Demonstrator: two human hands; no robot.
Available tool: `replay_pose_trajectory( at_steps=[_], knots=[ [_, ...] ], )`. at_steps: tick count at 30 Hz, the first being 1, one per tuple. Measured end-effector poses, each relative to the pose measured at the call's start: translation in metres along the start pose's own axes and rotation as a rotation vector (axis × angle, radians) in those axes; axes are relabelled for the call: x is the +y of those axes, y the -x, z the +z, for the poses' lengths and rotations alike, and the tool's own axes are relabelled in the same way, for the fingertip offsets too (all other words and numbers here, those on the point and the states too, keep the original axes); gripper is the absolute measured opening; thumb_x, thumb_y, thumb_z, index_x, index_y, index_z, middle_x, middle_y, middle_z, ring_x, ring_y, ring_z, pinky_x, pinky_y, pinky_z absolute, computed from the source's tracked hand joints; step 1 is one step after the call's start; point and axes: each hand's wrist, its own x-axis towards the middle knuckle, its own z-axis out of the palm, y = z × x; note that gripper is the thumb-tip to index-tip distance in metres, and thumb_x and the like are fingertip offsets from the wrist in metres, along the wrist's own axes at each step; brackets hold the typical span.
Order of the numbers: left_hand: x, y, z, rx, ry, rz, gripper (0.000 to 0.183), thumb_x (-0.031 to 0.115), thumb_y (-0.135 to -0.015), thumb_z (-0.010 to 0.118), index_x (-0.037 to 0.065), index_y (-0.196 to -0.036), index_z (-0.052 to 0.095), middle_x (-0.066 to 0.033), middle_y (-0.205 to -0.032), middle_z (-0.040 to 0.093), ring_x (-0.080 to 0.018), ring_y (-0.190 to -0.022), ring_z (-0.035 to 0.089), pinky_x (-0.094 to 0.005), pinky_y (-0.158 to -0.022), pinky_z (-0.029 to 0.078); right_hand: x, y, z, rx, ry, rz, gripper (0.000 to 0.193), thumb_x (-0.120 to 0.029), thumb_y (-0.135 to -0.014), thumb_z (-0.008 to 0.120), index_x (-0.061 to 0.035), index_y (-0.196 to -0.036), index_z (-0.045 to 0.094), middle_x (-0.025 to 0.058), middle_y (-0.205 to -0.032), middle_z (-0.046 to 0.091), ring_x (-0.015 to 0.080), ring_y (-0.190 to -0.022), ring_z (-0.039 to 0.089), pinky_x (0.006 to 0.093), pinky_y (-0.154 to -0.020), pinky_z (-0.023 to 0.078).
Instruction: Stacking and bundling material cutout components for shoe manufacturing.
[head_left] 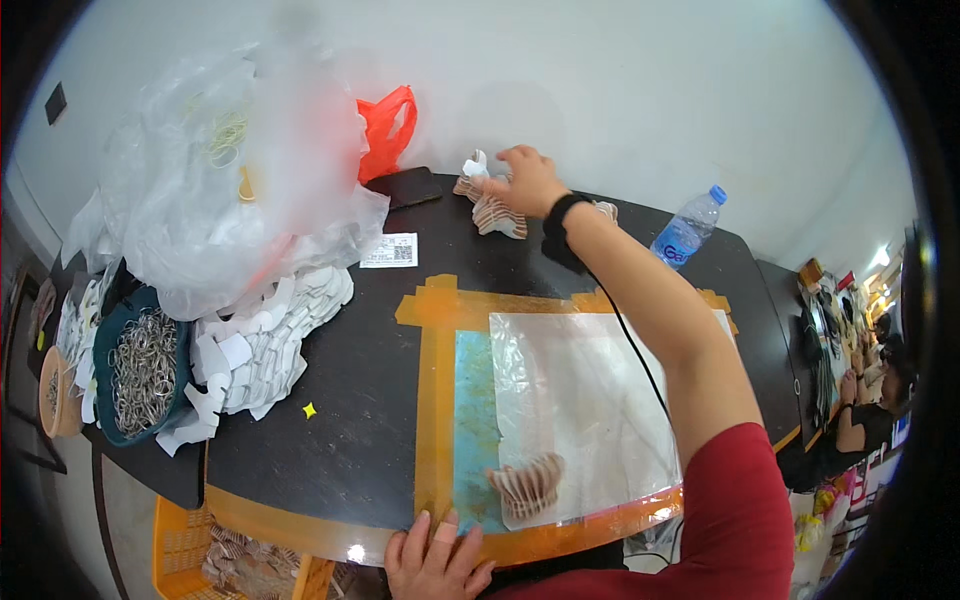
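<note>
At the table's far side my right hand (528, 182) hovers against a pile of brown-and-white striped cut pieces (498, 216). Its thumb and fingers are apart, and I see nothing gripped between them. A pale piece (474, 163) lies on the pile beside the thumb. Along the near edge, my left hand (435, 560) rests with its fingers stretched flat on the taped border. Another small stack of striped pieces (528, 485) sits on the clear plastic sheet (600, 400), just beyond the left hand. More pieces show partly behind my right wrist.
At left are a big clear plastic bag (230, 190), a green basin (170, 420) of metal rings and piled white cutouts (270, 345). A phone (405, 187), printed label (390, 250) and water bottle (688, 228) lie farther back. A yellow crate (180, 545) stands below. People sit at far right.
</note>
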Motion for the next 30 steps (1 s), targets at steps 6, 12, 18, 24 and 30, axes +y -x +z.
replay_pose_trajectory(
  at_steps=[6,12,18,24,30],
  knots=[
    [0.001,0.001,-0.003,0.037,0.009,0.062,0.054,0.035,-0.078,0.077,0.02,-0.127,0.061,-0.0181,-0.139,0.047,-0.044,-0.13,0.043,-0.0581,-0.097,0.037,-0.016,-0.045,0.031,-0.076,0.117,0.232,0.074,-0.068,-0.078,0.066,-0.013,-0.127,0.066,0.0195,-0.138,0.049,0.0411,-0.126,0.046,0.0492,-0.104,0.043],
    [-0.001,-0.001,-0.002,-0.011,0.005,0.026,0.058,0.038,-0.078,0.077,0.016,-0.128,0.059,-0.0167,-0.138,0.049,-0.0418,-0.131,0.044,-0.0584,-0.096,0.037,-0.011,-0.028,0.024,-0.245,0.192,-0.026,0.061,-0.062,-0.079,0.061,-0.0084,-0.103,0.076,0.0251,-0.107,0.067,0.0412,-0.104,0.064,0.0444,-0.093,0.052],
    [0.002,-0.002,0.001,0.048,-0.009,0.015,0.052,0.038,-0.079,0.075,0.014,-0.124,0.061,-0.0164,-0.137,0.051,-0.0404,-0.13,0.046,-0.0559,-0.096,0.038,-0.069,0.084,0.001,-0.408,0.086,-0.325,0.061,-0.058,-0.079,0.065,-0.0019,-0.102,0.072,0.0253,-0.116,0.06,0.0432,-0.109,0.057,0.0481,-0.094,0.049],
    [0.005,0.002,-0.002,0.03,-0.026,-0.015,0.045,0.036,-0.082,0.073,0.011,-0.119,0.063,-0.0173,-0.136,0.052,-0.0402,-0.13,0.046,-0.0538,-0.096,0.038,-0.059,0.111,-0.024,-0.246,-0.311,-0.437,0.056,-0.053,-0.085,0.069,-0.0049,-0.113,0.067,0.0211,-0.127,0.056,0.0403,-0.122,0.049,0.0487,-0.103,0.043],
    [0.012,-0.005,-0.013,0.078,-0.054,0.002,0.035,0.031,-0.085,0.069,0.006,-0.11,0.067,-0.0184,-0.125,0.061,-0.0357,-0.12,0.057,-0.0469,-0.091,0.044,0.078,0.041,-0.029,-0.151,0.398,0.355,0.073,-0.058,-0.082,0.069,-0.0214,-0.142,0.05,0.0116,-0.156,0.034,0.0383,-0.141,0.035,0.0609,-0.106,0.04]
  ],
)
